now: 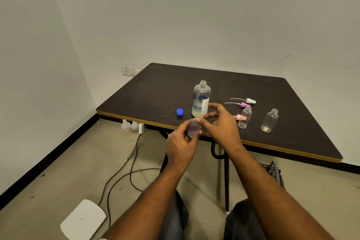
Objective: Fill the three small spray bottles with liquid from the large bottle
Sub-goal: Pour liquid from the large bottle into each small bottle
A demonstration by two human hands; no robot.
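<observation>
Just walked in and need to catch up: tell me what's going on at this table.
A person sits at the table with a small bottle held in the left hand, at the near edge. The right hand is at its top, fingers spread. The big bottle stands open, a little liquid at its bottom, its blue cap beside it. Two small bottles stand open and look empty. Three spray tops lie loose.

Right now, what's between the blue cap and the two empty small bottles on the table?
Head view: the large bottle, uncapped, and the right hand.
</observation>
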